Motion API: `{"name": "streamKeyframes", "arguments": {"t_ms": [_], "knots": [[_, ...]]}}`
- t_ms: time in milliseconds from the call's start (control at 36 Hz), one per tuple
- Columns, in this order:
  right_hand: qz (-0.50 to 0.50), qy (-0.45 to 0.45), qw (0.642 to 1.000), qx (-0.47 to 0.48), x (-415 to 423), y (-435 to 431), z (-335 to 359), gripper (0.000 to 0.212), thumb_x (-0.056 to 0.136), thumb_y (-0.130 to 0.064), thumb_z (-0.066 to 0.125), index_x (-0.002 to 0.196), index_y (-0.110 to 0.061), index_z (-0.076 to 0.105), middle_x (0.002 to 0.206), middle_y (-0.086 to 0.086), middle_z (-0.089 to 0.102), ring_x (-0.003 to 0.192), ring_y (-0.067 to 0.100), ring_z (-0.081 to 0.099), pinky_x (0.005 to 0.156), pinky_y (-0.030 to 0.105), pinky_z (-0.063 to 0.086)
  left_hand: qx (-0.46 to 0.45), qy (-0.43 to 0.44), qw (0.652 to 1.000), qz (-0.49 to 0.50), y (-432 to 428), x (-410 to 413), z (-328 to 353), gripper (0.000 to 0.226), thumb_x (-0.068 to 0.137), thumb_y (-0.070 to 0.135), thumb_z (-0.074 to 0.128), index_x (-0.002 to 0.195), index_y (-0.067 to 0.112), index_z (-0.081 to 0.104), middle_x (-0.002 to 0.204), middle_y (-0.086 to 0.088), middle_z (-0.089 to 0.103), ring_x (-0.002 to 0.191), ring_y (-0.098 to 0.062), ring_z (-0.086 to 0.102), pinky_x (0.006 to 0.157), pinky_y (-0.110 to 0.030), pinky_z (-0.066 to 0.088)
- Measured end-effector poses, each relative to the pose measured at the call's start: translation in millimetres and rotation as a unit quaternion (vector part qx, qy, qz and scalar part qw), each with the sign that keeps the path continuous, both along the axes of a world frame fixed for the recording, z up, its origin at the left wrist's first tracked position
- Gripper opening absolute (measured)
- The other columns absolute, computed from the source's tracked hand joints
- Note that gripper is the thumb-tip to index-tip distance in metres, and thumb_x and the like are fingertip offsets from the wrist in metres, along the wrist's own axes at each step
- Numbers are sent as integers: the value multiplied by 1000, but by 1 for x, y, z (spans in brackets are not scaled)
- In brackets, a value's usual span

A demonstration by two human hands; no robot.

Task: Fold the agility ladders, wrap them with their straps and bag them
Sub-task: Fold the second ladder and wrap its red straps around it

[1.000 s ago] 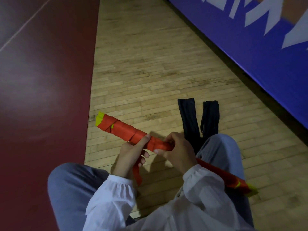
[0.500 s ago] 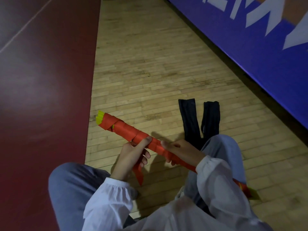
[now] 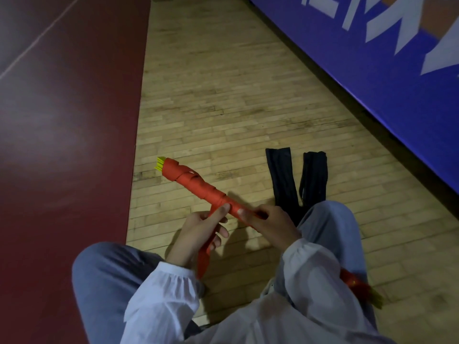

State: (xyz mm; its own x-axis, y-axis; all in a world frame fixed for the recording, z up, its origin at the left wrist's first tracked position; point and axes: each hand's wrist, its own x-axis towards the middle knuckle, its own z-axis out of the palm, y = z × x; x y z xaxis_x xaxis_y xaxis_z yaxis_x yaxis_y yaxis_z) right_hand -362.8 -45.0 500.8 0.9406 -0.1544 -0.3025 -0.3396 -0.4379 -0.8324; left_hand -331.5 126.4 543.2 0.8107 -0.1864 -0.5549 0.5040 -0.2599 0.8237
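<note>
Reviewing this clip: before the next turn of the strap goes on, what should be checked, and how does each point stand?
1. Ladder bundle held by both hands: ok. The left hand has its thumb on it and the right hand grips it.
2. Strap turns on the far half lie close: ok.
3. Near half wrapped: cannot tell, the right sleeve hides it.
4. Strap tail fastened: not ok, it hangs loose below the left hand.
5. Black bags at hand: ok, on the floor past the right knee.
6. Bag mouths open: cannot tell.
</note>
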Motion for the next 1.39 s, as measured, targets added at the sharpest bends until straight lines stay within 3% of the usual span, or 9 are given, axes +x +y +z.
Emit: {"name": "streamKeyframes", "arguments": {"t_ms": [56,194,583,667,778,889,1083,1250,1389], "knots": [[-8,-3,1000,-8,-2,4,1,52,79,-66,61,111,-26,66,77,-8,65,72,7,63,63,23,48,-3,-3,1000,4,-2,0,1,47,91,38,60,100,-8,63,60,-9,62,35,-10,46,35,-20,35],[-26,4,999,-28,-3,10,1,38,76,-63,66,95,-31,62,84,-11,65,81,7,62,79,33,53,5,-18,1000,12,-3,1,1,48,92,38,58,98,-9,64,56,-8,63,33,-10,45,34,-19,36],[-22,2,999,-42,-6,12,1,48,73,-59,73,109,-32,59,88,-18,59,82,2,58,78,28,50,8,-42,997,61,-9,4,-9,38,94,29,58,73,-2,61,45,-9,57,28,-11,41,32,-17,31],[22,3,1000,-14,-4,5,4,56,82,-60,61,127,-27,55,89,-21,55,82,-5,54,69,17,42,4,-40,997,64,-7,4,-13,38,95,25,56,68,-1,61,46,-11,56,28,-12,39,33,-17,30],[38,38,998,-18,-2,-3,12,60,74,-73,40,104,-26,62,86,-11,61,85,11,61,82,28,48,0,-36,998,60,-3,2,-17,42,94,25,56,62,-1,63,51,-17,57,32,-16,39,34,-19,31],[64,47,997,15,-1,-7,13,38,88,-55,53,97,-20,65,81,-9,62,75,6,60,74,22,47,-4,-34,998,51,-2,-1,-13,38,94,23,54,67,0,64,49,-13,58,32,-13,40,35,-20,32],[43,21,999,15,0,-4,5,24,82,-49,67,92,-27,64,82,-14,64,79,6,63,69,17,47,2,-30,999,33,0,0,-10,35,95,24,53,73,0,64,49,-10,60,32,-12,44,37,-20,37],[-7,12,1000,10,-3,-1,1,28,77,-52,71,94,-30,65,87,-13,67,85,8,65,81,31,54,-20,24,999,21,1,4,-7,35,94,32,57,89,-2,61,53,-11,62,33,-15,50,35,-19,39],[-52,0,998,-19,-5,3,8,36,77,-51,72,102,-27,65,83,-19,62,71,-4,59,47,6,38,-5,43,999,-6,2,4,-4,44,90,43,60,88,-1,63,58,-14,63,35,-16,51,36,-19,39]]}}
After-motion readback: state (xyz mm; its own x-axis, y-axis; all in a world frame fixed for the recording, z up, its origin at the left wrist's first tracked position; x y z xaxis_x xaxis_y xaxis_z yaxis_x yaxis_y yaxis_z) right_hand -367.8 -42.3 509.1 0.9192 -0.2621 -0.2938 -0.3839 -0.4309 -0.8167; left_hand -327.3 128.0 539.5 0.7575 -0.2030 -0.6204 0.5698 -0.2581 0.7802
